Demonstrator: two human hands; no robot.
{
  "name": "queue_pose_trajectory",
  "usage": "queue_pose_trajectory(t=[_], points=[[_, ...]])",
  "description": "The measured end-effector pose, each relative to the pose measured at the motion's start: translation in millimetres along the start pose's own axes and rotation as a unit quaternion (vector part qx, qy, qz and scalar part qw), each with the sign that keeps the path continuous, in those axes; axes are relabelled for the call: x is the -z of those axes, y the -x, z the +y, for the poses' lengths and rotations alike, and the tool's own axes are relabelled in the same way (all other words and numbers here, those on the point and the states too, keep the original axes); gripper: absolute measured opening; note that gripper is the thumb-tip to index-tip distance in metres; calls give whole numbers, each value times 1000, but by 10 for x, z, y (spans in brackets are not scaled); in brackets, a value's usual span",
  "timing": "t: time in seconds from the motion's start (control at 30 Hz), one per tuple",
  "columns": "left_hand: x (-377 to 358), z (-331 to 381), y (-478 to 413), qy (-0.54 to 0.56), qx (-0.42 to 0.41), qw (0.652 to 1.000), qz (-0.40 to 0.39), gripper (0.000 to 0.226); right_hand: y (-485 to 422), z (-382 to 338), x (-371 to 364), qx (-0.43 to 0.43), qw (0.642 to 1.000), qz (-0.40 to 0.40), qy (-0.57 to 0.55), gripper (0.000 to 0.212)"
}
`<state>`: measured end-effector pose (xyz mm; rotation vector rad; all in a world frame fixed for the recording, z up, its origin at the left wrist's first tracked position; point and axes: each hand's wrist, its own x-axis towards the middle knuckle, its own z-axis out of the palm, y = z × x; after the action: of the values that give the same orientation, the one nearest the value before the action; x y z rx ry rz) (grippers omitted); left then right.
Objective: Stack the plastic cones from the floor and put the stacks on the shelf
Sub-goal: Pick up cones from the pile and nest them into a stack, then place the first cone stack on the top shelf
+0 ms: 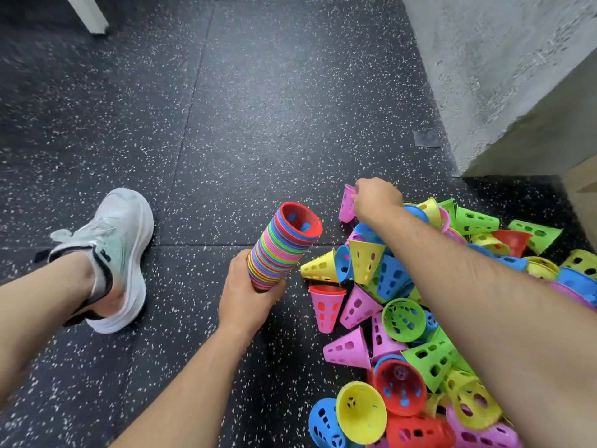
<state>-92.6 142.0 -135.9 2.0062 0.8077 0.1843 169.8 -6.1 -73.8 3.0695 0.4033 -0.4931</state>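
Right forearm: nearest the lens, it runs from the lower right corner up across the pile of loose cones (420,321) to the pile's far edge.
Right hand (376,200): back of the hand up, fingers curled down onto a pink cone (346,204) and grasping it at the far left tip of the pile.
Left hand (248,295): thumb and fingers wrapped round the lower end of the stack (284,250), wrist straight, forearm coming in from the bottom edge.
Stack: many-coloured nested cones, held off the floor (226,124) and tilted up and to the right; its red open mouth faces the pile, just left of it.
Pile: pink, yellow, green, blue and red perforated cones lying on the speckled black floor beside the wall (500,76).
Left foot: a white shoe (119,247) planted on the floor, well left of the stack.
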Motion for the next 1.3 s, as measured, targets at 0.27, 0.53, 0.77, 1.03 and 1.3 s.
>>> queue_pose_trajectory(t=[0.27, 0.53, 0.77, 1.03, 1.3], points=[[71, 46, 74, 32, -1, 999, -5, 59, 759, -152, 332, 242, 875, 207, -366, 13], [79, -2, 56, 37, 6, 999, -7, 64, 1381, -245, 327, 288, 858, 199, -375, 19], [70, -5, 69, 25, 3, 1000, -13, 64, 1558, -392, -54, 311, 917, -1, -250, 47], [89, 78, 140, 33, 21, 999, -18, 67, 1636, -377, 15, 314, 918, 19, -242, 66], [0, 1042, 282, 57, -72, 995, -26, 58, 1883, 221, 957, 330, 932, 122, -87, 80]])
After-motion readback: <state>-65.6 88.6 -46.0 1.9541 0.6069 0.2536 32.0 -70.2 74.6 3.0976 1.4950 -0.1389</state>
